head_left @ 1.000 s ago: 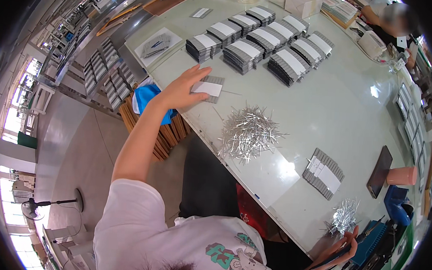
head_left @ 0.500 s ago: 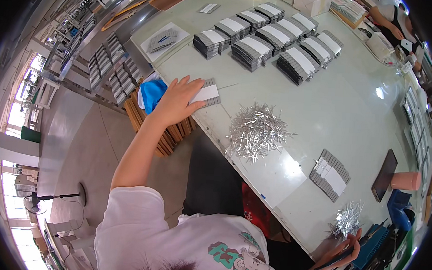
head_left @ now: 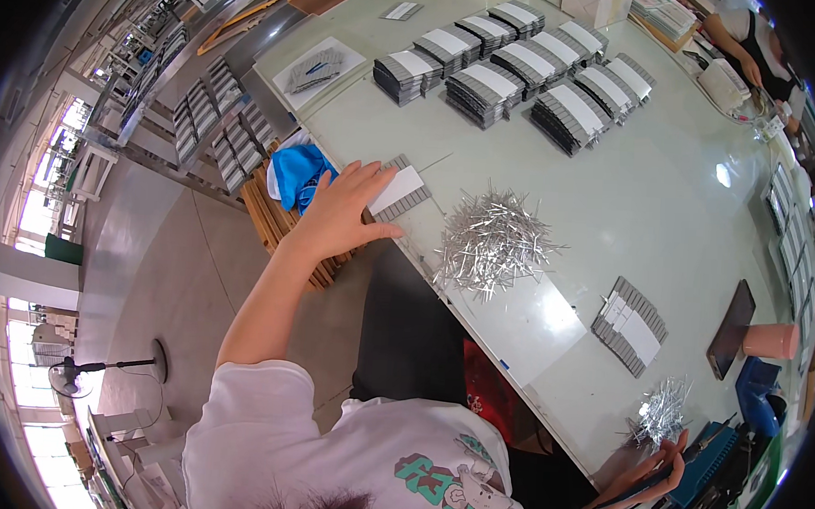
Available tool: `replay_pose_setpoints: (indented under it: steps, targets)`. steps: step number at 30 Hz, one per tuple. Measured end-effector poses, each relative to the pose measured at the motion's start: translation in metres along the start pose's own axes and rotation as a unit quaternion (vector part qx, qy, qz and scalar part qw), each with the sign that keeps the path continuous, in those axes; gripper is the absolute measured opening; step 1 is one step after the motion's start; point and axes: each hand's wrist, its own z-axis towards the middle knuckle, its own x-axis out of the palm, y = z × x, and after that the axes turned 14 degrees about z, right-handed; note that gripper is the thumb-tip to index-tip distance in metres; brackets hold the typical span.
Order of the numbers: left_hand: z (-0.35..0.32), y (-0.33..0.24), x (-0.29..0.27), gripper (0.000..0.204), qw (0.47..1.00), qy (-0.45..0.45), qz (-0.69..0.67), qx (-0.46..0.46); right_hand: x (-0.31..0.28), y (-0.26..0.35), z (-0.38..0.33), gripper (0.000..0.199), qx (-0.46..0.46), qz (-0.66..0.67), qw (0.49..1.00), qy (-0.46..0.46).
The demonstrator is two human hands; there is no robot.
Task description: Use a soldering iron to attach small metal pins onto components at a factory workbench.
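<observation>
At the bench's [head_left: 631,211] near left edge, your left hand [head_left: 347,210] is spread open, its fingers reaching over the left end of a flat grey card [head_left: 402,188] with a white band; you cannot be seen to grip it, and I cannot tell whether your fingertips press on it. Your thumb sticks out to the side, below the card, toward a large heap of silver pins [head_left: 498,245]. Down at the lower right, your right hand [head_left: 656,468] is curled around a dark, corded tool [head_left: 639,490] — close beside a smaller pin heap [head_left: 662,413]. Just above that heap lies a second banded card [head_left: 631,326], set at a slant and well apart from your left hand. Farther back stand banded stacks [head_left: 486,91] of the same grey kind, in slanting rows, with a small card [head_left: 401,11] by itself behind them. Left of the stacks is a white sheet [head_left: 344,59] with grey pieces on it. Past the second card, a dark slab [head_left: 732,329] lies beside a pink cup [head_left: 772,341] — and just off the bench by your left wrist is a blue cloth [head_left: 296,173].
</observation>
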Motion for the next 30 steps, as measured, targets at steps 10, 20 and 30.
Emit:
replay_pose_setpoints:
  steps: [10, 20, 30]
  targets:
    - [-0.005, 0.001, 0.009, 0.07, 0.998, -0.001, -0.044, -0.039, -0.007, -0.012, -0.001, 0.026, -0.015, 0.0, 1.0, 0.008]
    - [-0.004, 0.004, 0.017, 0.066, 0.991, -0.061, -0.086, -0.078, -0.01, -0.021, -0.004, 0.027, -0.011, 0.001, 1.0, -0.001]
    - [-0.006, 0.006, 0.018, 0.068, 0.985, -0.07, -0.114, -0.109, -0.009, -0.014, -0.003, 0.027, -0.007, -0.007, 1.0, 0.001]
